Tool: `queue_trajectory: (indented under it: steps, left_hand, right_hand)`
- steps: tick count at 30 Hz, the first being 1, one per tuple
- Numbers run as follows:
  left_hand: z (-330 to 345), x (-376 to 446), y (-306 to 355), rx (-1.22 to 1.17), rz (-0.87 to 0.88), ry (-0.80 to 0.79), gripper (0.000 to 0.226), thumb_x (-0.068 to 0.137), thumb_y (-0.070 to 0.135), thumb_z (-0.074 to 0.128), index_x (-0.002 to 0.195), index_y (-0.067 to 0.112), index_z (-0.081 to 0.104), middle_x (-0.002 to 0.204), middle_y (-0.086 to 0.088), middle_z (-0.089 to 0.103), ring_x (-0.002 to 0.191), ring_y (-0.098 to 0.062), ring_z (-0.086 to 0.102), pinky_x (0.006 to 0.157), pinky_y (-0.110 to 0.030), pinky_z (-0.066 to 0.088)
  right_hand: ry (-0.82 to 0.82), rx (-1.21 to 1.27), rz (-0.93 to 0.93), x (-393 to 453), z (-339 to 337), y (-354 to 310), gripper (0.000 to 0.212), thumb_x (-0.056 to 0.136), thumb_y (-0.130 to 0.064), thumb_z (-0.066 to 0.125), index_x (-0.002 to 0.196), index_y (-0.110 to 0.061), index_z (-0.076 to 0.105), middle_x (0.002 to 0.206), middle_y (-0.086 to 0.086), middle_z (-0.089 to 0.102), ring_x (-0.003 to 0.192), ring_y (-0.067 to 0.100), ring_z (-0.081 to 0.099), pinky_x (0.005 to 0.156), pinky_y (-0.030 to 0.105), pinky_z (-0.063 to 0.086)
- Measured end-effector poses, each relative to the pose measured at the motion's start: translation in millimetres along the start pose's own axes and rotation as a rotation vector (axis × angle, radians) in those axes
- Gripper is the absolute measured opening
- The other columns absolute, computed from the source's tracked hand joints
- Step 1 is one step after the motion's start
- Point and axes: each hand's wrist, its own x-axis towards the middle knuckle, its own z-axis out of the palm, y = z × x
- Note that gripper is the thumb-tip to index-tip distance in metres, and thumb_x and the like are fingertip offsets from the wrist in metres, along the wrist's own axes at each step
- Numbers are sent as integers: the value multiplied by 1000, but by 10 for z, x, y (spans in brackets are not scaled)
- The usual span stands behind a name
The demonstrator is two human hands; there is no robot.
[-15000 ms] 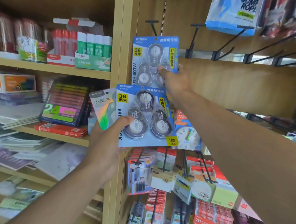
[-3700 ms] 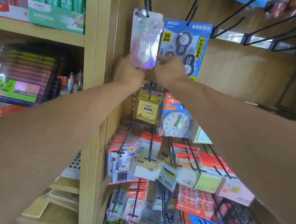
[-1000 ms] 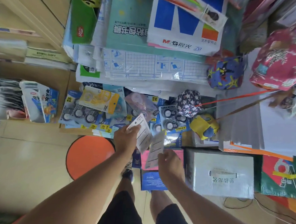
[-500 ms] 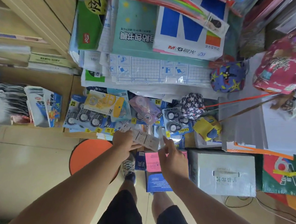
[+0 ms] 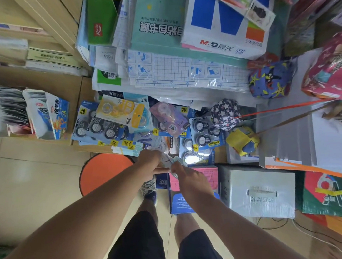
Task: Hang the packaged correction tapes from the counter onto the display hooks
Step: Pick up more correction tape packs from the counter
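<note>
Both hands, left hand (image 5: pixel 149 161) and right hand (image 5: pixel 185 173), now meet over the table edge, gripping pale packaged correction tapes (image 5: pixel 169 161) together.

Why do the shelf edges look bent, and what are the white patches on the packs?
Head view: the wide-angle lens bows the shelf; white patches are glare on the blister packs; the packs between the left hand and right hand are motion-blurred.

Glossy clear plastic blisters on printed card backing cover the correction tape packs (image 5: pixel 98 125); a shiny film-wrapped grey box (image 5: pixel 260 193) sits beside them, above smooth, lightly reflective floor tiles (image 5: pixel 32 181) and patterned cloth pouches (image 5: pixel 269 79).
</note>
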Motion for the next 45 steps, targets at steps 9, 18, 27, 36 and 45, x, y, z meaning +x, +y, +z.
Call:
queue_trajectory:
  steps: [9,18,27,36,45]
  left_hand:
    - [-5,-3,-130,76,-17,-204,22,80,5,82,93,-2,66,72,-15,73,55,-20,72,47,-27,59]
    - [94,-27,-120,11,163,-97,21,79,-8,78,90,3,64,76,-14,69,55,-17,70,50,-30,60]
    - [164,20,-84,130,289,-162,9,87,22,79,89,16,72,82,-6,78,75,-23,76,68,-38,62]
    - [185,17,-22,134,378,5,19,100,30,64,86,16,64,85,-7,73,69,-19,72,50,-28,59]
    - [190,38,-22,106,169,-41,18,104,21,50,105,11,65,100,-15,75,82,-26,74,59,-36,62]
  right_hand:
    - [184,-2,-222,-88,73,119,72,50,17,73,114,-15,63,88,2,72,58,26,66,40,34,53]
    - [360,430,185,-211,-77,165,71,82,-67,63,140,-28,53,135,-7,60,123,13,55,102,37,51]
    - [148,940,718,67,-209,347,88,82,-32,84,155,-27,36,121,-9,59,95,12,64,63,18,53]
    - [132,911,672,149,-213,482,81,75,-41,87,146,-32,49,100,-10,65,71,11,63,49,19,46]
    - [161,1045,512,219,-147,303,68,75,-37,88,134,-32,55,115,-12,71,97,4,71,81,26,61]
